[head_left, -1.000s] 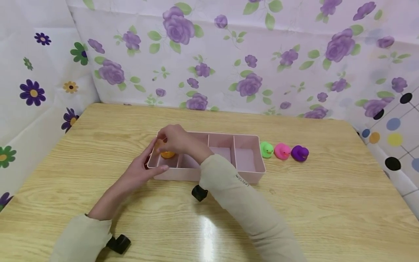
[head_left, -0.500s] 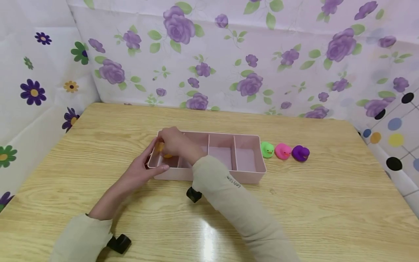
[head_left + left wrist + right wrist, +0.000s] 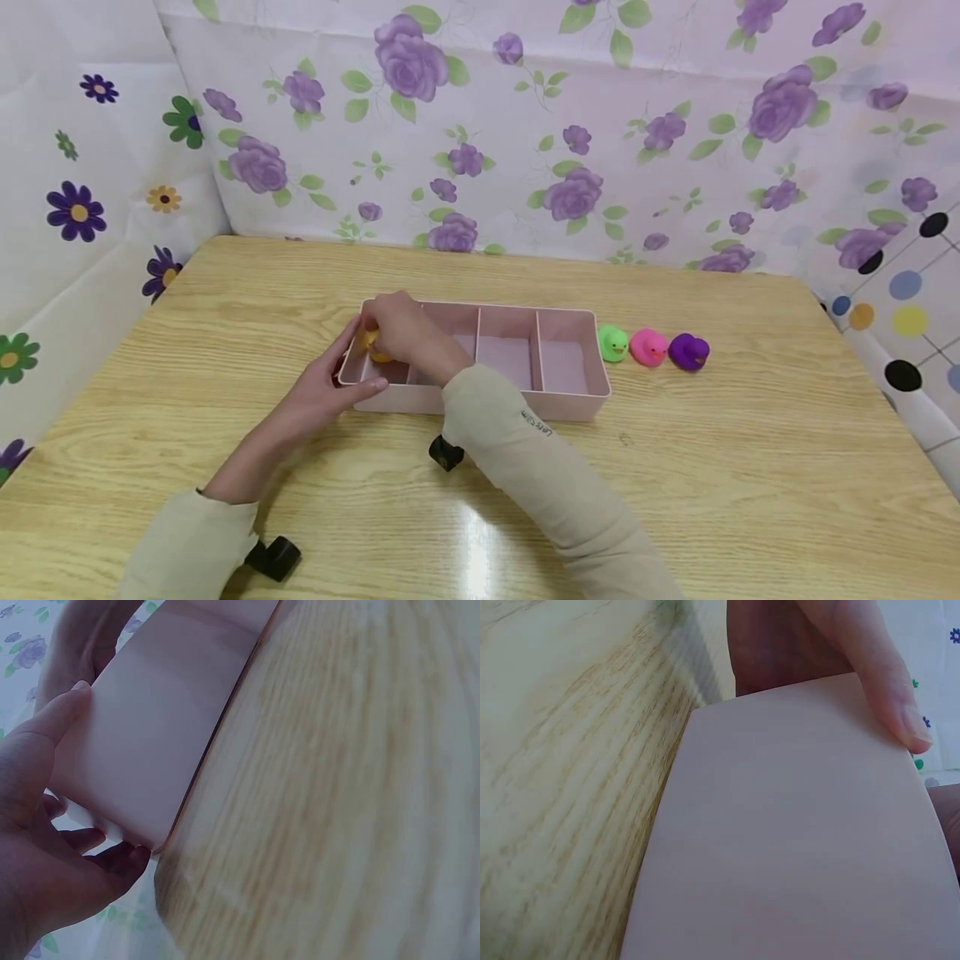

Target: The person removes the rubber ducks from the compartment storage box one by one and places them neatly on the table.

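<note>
A long pink divided box (image 3: 480,404) stands on the table, its compartments side by side. My left hand (image 3: 318,387) holds its left end, with the thumb over the near rim and the fingers round the end wall. In the left wrist view, the thumb lies at the rim and the fingertips curl near the bottom of the box. My right hand (image 3: 408,329) reaches down into the leftmost compartment, its fingers round a small, rounded orange toy (image 3: 380,354). Most of that toy is hidden by the hand and the box wall.
A green rubber duck (image 3: 613,343), a pink rubber duck (image 3: 648,347) and a purple rubber duck (image 3: 688,352) stand in a row by the box's right end. Flowered cloth (image 3: 510,150) hangs behind the wooden table (image 3: 712,467).
My right hand has gone lower into the leftmost compartment, and its forearm has shifted slightly left. The left hand, the box and the three ducks stay in place.
</note>
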Tool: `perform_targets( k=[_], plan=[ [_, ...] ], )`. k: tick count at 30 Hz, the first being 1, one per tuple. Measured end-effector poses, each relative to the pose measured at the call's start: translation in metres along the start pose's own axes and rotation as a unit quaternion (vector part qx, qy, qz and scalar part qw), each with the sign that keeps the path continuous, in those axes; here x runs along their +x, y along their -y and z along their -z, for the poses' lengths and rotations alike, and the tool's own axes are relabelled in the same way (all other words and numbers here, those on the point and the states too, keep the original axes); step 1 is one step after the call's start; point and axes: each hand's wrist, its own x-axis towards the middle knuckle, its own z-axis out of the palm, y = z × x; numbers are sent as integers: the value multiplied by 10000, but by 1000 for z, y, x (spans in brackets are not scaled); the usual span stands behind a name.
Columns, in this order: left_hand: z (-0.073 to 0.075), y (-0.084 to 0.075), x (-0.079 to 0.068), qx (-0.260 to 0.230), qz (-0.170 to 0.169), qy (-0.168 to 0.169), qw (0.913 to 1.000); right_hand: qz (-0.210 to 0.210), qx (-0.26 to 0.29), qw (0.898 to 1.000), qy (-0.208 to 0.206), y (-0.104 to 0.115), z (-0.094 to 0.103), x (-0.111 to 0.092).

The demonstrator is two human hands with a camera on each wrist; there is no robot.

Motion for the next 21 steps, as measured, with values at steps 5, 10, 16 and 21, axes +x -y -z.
perform_targets(
  k=[5, 10, 16, 21],
  plan=[
    [0, 1, 0, 65, 10, -16, 10000, 120, -39, 9999, -18, -2, 1, -1],
    [-1, 1, 0, 59, 33, -20, 10000, 360, 12, 9993, -48, -6, 2, -2],
    [-1, 2, 0, 10, 66, -10, 10000, 555, 327, 9979, 3, -9, 7, -7],
    [-1, 2, 0, -81, 60, -19, 9999, 462, 420, 9980, 81, -9, 13, -10]
  ],
)
